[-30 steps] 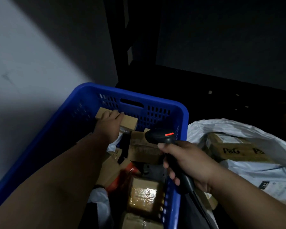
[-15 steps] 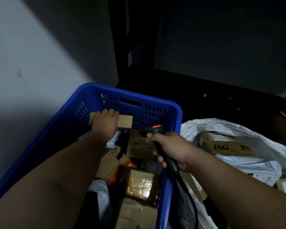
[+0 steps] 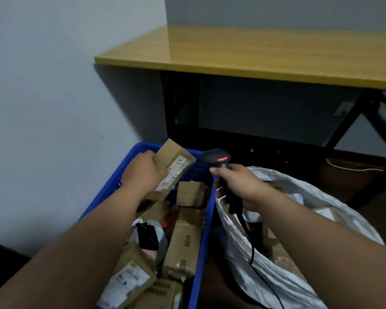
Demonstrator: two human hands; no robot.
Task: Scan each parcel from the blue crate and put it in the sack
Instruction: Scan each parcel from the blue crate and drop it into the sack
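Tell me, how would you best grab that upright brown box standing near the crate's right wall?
Probably from above, fingers down its two broad faces. The brown box stands on end among other parcels in the blue crate, so only its upper part seems free; the crate wall blocks its right side.

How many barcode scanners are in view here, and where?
1. The black barcode scanner is gripped in the right hand, raised between the blue crate and the white sack, beside the parcel in the left hand. No others show.
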